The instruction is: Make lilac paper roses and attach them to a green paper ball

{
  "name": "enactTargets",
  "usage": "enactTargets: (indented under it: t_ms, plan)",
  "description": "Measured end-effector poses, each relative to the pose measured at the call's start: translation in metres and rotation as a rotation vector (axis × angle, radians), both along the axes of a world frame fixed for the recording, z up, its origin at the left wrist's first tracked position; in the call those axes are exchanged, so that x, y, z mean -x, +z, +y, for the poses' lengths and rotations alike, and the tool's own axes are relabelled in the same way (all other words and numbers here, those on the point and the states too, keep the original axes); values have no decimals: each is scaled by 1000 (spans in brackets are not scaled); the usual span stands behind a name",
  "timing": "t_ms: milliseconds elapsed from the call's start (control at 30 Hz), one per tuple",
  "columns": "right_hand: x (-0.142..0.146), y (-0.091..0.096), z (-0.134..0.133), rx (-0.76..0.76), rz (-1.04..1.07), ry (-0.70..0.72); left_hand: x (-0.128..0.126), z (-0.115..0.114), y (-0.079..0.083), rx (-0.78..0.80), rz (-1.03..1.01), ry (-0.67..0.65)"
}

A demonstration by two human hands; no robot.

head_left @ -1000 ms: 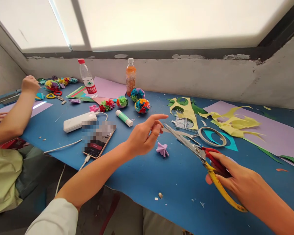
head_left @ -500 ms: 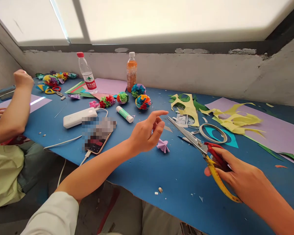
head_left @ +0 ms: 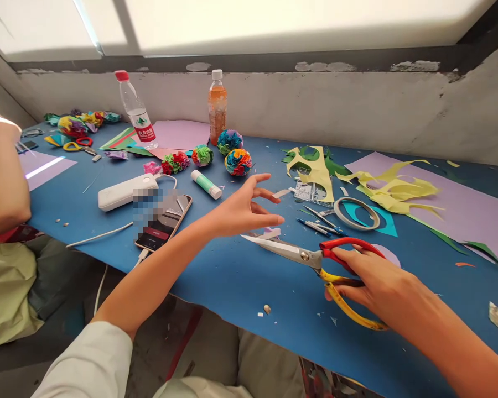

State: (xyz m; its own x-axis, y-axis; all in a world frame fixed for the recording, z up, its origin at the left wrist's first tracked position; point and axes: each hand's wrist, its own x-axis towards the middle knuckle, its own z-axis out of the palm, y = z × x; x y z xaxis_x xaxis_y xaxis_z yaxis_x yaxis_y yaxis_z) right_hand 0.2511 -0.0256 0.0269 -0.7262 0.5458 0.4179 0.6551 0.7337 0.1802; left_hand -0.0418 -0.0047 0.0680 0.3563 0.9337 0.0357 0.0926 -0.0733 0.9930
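My left hand (head_left: 249,209) hovers above the middle of the table, fingers spread apart. A pale strip (head_left: 283,192), perhaps tape, touches or sits just beside one of its fingertips. In my right hand (head_left: 382,287) is a pair of scissors (head_left: 305,255) with one red and one yellow handle. Their blades point left, beneath my left hand's fingers. Behind the blade tips lies a small lilac folded paper piece (head_left: 273,232), partly covered. A pale lilac paper (head_left: 389,255) shows behind my right hand. Pens (head_left: 315,225) and a tape roll (head_left: 357,214) lie beyond the scissors.
Yellow paper offcuts (head_left: 398,190) lie at right on a lilac sheet (head_left: 473,213). A glue stick (head_left: 206,184), phone (head_left: 166,224), white power bank (head_left: 126,192) and paper balls (head_left: 238,162) are left of centre. Two bottles (head_left: 218,108) stand behind. Another person's arm (head_left: 2,171) is at far left.
The scissors have swung so their blades point more to the left, nearer my left hand. My left fingers have spread, and a pale strip shows by them. The other person's arm has shifted left.
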Motion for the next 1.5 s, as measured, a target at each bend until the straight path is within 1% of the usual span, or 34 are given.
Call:
enactTargets:
  t_ms: [67, 133, 233, 300, 367, 500, 533, 600, 700, 800, 900, 967, 1033, 1167, 1333, 1500]
  plan:
    - [0, -3, -2, 52, 2, -25, 2, -3, 1, 23, 56, -52]
    - [0, -5, -2, 84, 5, -31, 2, -6, 0, 31, 62, -100]
    - [1, -4, 0, 54, 4, 6, 0, -7, -2, 16, 14, -144]
    - [3, 0, 1, 0, -2, 33, -2, -5, -3, -20, -64, -125]
    - [5, 6, 1, -60, -17, 17, -4, -2, -3, -98, -182, -36]
    - [2, 18, 2, -147, -24, -134, -5, 8, -5, -258, -398, 229]
    - [0, 19, 3, -149, -16, -182, -5, 10, -6, -281, -442, 280]
    - [-7, 20, 5, -106, -1, -274, -4, 14, -7, -302, -516, 348]
    - [-14, 19, 10, 62, 11, -443, -4, 16, -8, -285, -579, 387]
    - [-15, 19, 13, 227, 23, -613, -5, 15, -6, -234, -585, 395]
    - [-12, 23, 16, 282, 47, -729, -5, 13, -4, -181, -565, 377]
    - [-11, 25, 17, 290, 66, -767, -4, 11, -2, -163, -547, 355]
    - [-11, 27, 18, 302, 80, -766, -4, 10, -1, -153, -524, 331]
    - [-9, 30, 18, 310, 77, -705, -4, 10, -1, -135, -499, 277]
    - [-5, 27, 16, 260, 68, -622, -5, 10, -5, -144, -458, 179]
    - [7, 29, 13, 218, 17, -599, -7, 6, -5, -122, -450, 128]
